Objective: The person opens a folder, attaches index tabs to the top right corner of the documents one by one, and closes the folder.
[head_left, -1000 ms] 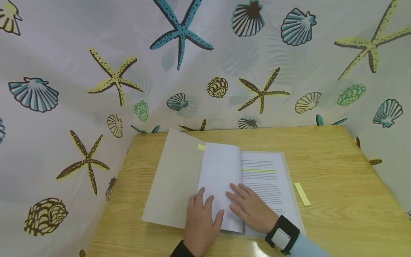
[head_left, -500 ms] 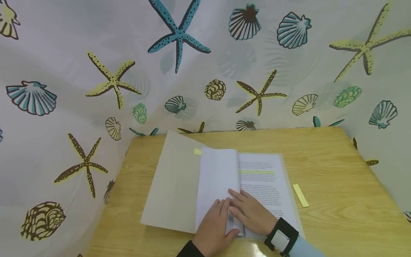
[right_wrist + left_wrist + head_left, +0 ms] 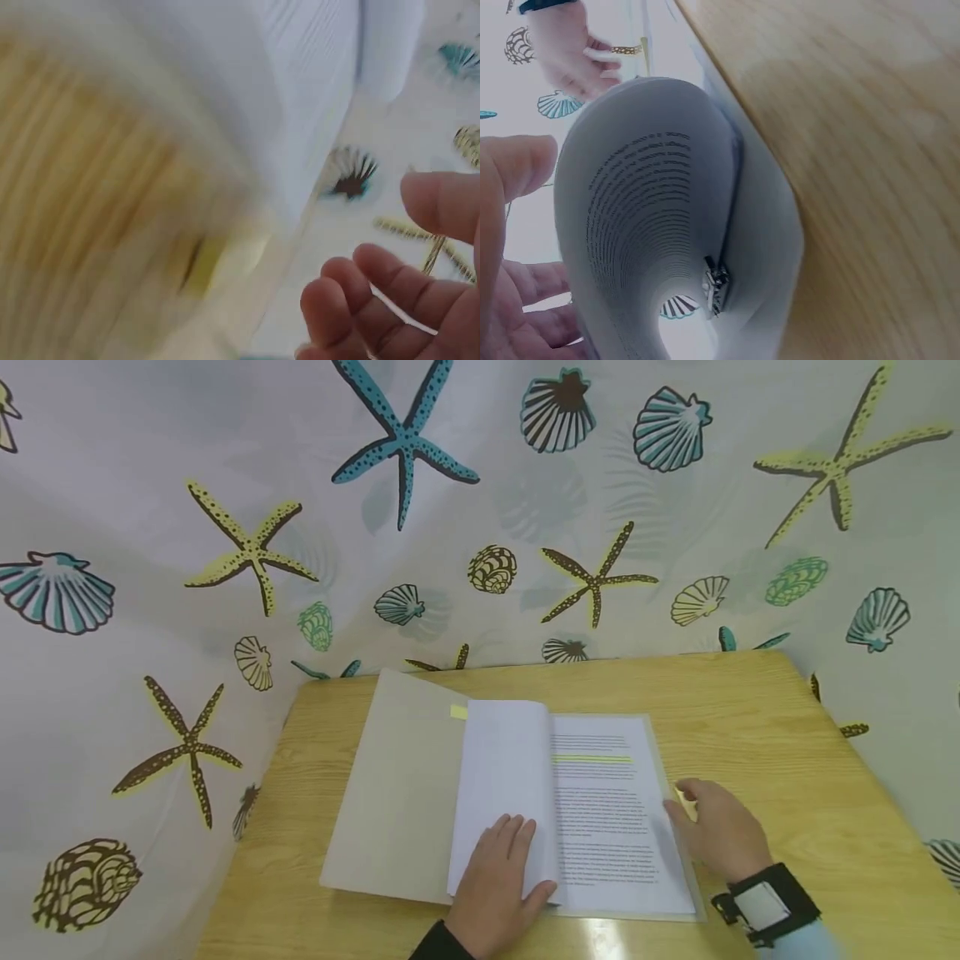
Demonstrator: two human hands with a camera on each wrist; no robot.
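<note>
A cream folder [image 3: 382, 810] lies open on the table in the head view. Its turned-over white sheets [image 3: 502, 752] curl to the left, while a printed page [image 3: 600, 835] with a yellow highlighted line faces up on the right. My left hand [image 3: 495, 885] rests on the turned sheets, fingers stretched out together. A metal clip [image 3: 715, 286] shows inside the curl in the left wrist view. My right hand [image 3: 720, 831] is at the folder's right edge, over a yellow paper strip [image 3: 204, 266] that it partly covers. Its fingers are loosely bent and apart from the thumb.
A small yellow tab [image 3: 458, 712] sticks out beside the turned sheets on the folder's cover. The wooden table [image 3: 765, 718] extends beyond the folder on both sides. Behind it hangs a white cloth [image 3: 450, 468] printed with shells and starfish.
My right hand has left the pages and moved right to the yellow strip. The left hand slid rightward across the turned sheets earlier, its fingers coming together, and now stays there.
</note>
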